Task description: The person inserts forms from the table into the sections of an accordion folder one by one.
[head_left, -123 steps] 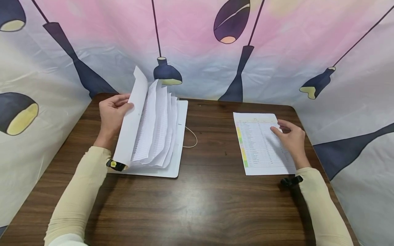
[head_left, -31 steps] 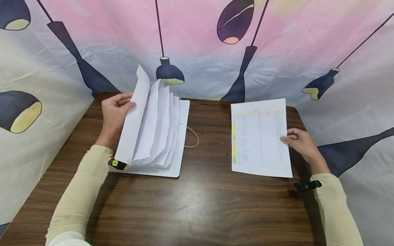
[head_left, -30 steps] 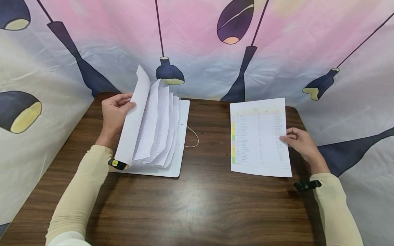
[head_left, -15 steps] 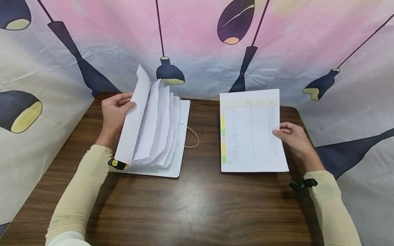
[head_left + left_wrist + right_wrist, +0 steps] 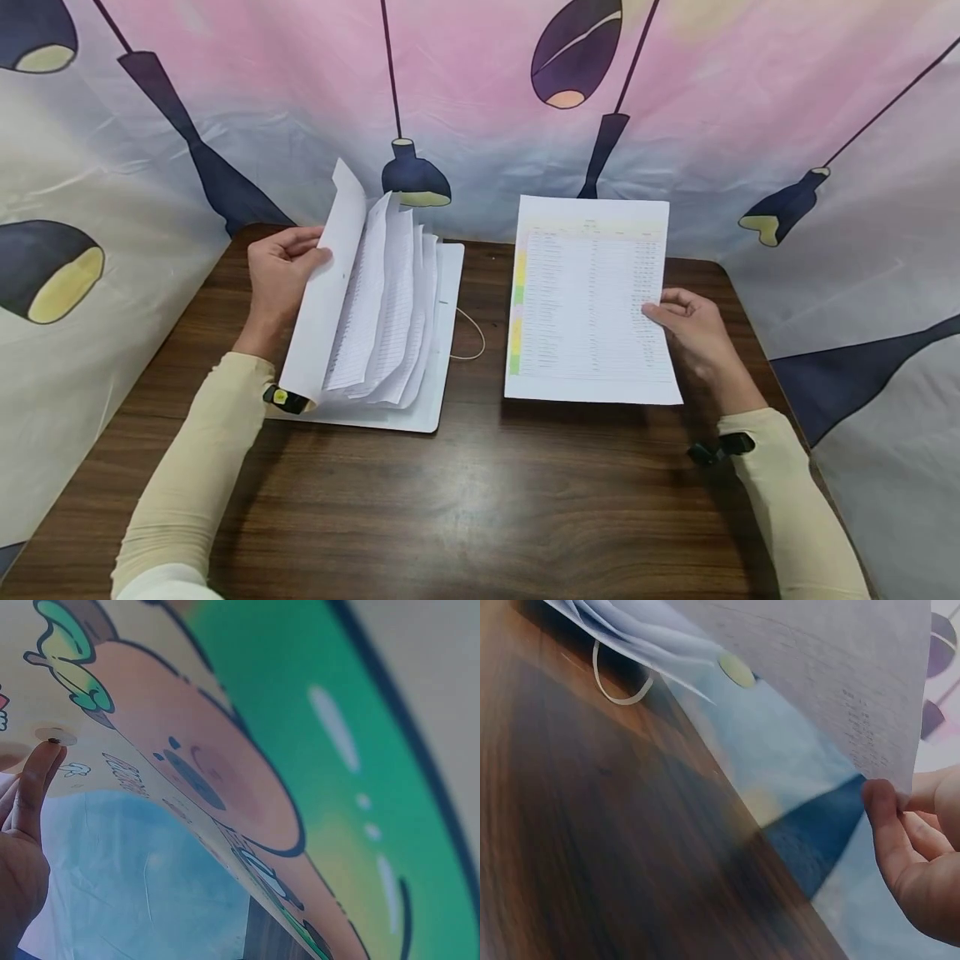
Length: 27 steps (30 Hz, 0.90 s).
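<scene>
On the left of the table lies an opened document folder with a white cover [image 5: 322, 292], several printed sheets [image 5: 378, 317] standing fanned inside. My left hand [image 5: 279, 271] pinches the cover's left edge between thumb and fingers, keeping it tilted up. In the left wrist view the outer side of the folder cover [image 5: 217, 750] shows cartoon prints, with the fingertips at a small round fastener [image 5: 56, 736]. My right hand [image 5: 697, 333] pinches a printed sheet [image 5: 588, 308] by its right edge, thumb in front. This sheet has a table with yellow and green cells, and it stands raised over the table.
A pale elastic cord [image 5: 470, 335] loops out from the folder's right side onto the wooden table [image 5: 465, 508]. Behind the table hangs a cloth backdrop [image 5: 480, 92] printed with dark lamps. A black band [image 5: 722, 448] sits on the right wrist.
The right hand lifted the printed sheet off the table and carried it leftward and up, closer to the folder. The left hand and the raised cover stay as they were.
</scene>
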Motion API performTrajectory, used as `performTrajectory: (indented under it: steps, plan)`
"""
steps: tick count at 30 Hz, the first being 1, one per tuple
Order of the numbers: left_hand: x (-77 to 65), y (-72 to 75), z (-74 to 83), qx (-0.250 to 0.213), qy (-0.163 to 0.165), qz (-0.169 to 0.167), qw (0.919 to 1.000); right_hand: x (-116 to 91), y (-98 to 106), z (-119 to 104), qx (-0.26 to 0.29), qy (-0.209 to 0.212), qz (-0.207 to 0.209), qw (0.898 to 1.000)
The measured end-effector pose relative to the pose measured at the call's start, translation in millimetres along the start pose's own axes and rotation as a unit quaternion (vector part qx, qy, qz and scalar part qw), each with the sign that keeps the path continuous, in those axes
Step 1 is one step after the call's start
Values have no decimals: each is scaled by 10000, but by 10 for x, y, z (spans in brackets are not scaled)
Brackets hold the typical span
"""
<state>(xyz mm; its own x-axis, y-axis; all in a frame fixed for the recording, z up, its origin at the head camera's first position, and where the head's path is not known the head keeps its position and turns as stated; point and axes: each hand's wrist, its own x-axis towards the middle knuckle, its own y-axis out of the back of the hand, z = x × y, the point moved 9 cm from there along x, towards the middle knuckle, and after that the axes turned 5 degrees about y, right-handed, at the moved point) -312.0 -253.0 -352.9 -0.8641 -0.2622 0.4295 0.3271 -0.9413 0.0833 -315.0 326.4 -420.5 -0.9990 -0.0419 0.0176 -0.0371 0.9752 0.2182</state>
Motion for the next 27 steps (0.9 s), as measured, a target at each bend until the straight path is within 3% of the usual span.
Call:
performTrajectory:
  steps: [7,27]
  plan:
    - [-3,3,5,-22,-20,-10,10000,38,-331,52,508,-103,-303,9982]
    - [-11,-12,-1,-127,-119,-39,9998,167,-876,298,234,-164,-646,9975]
